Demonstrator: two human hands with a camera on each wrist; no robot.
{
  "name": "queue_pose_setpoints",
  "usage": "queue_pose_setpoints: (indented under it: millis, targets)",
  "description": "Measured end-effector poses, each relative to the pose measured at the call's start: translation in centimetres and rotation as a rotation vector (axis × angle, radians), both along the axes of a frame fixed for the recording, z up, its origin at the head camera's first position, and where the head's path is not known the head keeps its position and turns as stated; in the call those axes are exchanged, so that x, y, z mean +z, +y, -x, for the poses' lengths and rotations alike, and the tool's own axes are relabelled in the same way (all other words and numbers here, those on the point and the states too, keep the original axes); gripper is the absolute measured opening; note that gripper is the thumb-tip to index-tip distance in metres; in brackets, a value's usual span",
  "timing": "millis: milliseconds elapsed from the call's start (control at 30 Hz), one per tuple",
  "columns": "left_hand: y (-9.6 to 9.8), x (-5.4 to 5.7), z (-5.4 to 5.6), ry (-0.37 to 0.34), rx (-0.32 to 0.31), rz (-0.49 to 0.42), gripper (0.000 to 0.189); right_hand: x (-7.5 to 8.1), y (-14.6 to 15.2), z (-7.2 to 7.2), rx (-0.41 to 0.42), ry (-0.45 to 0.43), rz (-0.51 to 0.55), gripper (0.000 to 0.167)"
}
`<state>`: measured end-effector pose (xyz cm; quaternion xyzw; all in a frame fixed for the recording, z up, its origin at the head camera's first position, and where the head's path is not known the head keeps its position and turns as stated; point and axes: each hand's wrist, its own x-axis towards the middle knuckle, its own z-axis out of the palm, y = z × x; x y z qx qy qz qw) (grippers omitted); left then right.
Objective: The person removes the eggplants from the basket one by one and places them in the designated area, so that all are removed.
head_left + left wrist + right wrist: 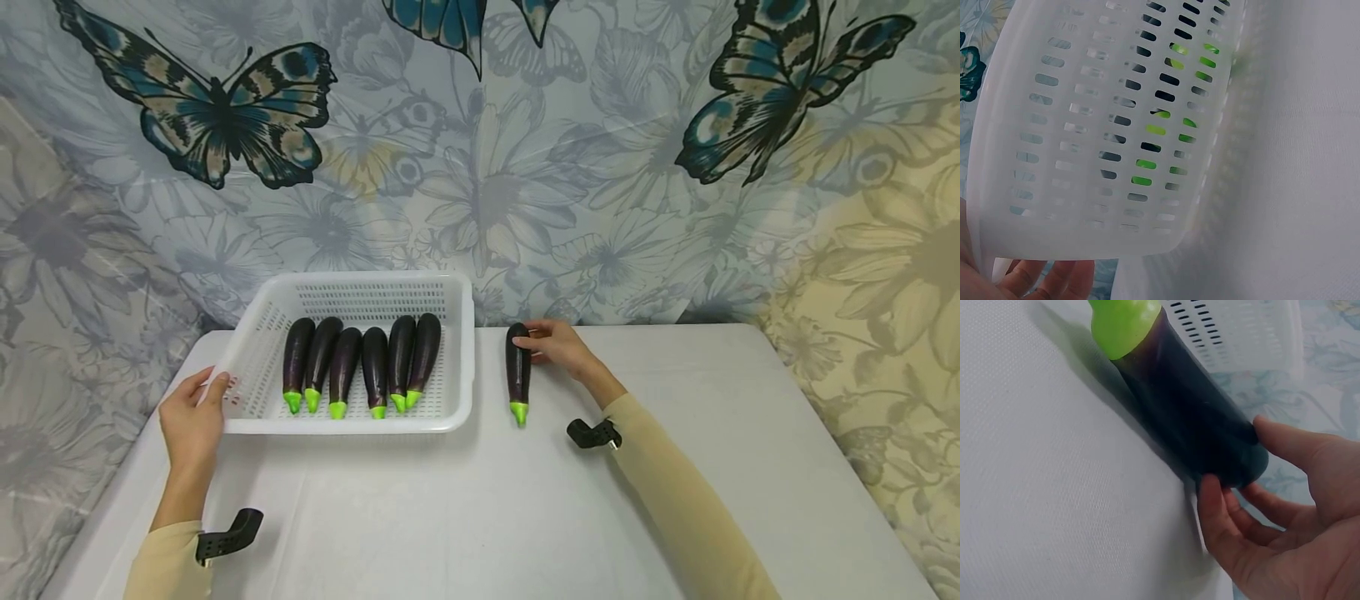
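Left hand [191, 422] gripping white basket [345, 427], right hand [564, 347] pinching eggplant [518, 372] at blunt end

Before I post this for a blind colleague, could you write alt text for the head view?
A person's right hand holds a dark eggplant with a green stem end beside a white perforated basket holding six more eggplants. The left hand grips the basket's left side. A white table stands before a wall patterned with butterflies and flowers.
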<state>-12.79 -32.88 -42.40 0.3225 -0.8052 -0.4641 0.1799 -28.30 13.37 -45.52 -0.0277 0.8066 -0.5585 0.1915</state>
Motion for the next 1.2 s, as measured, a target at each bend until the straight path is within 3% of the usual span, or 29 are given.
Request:
queue_pose_setpoints:
  millis: [600, 967, 1033, 1100, 1200]
  targets:
    - [-0.1, -0.2, 0.0, -0.005, 0.011, -0.004, 0.05, 1.2, 0.7, 0.1, 0.079, 0.031, -0.101, 0.054]
    - [-0.1, -0.3, 0.1, 0.013, -0.002, -0.014, 0.05, 2.3, 1.9, 0.6, 0.109, 0.076, -0.074, 0.052]
    - [-0.6, -0.8, 0.3, 0.017, -0.002, -0.01, 0.051, 2.4, 2.1, 0.6, 0.113, 0.085, -0.067, 0.052]
    - [-1.6, -2.1, 0.8, 0.024, 0.002, -0.011, 0.053, 2.6, 2.2, 0.6, 0.112, 0.094, -0.068, 0.052]
    - [-4.0, -5.1, 1.9, 0.047, 0.005, -0.004, 0.056, 2.9, 2.3, 0.5, 0.109, 0.1, -0.071, 0.051]
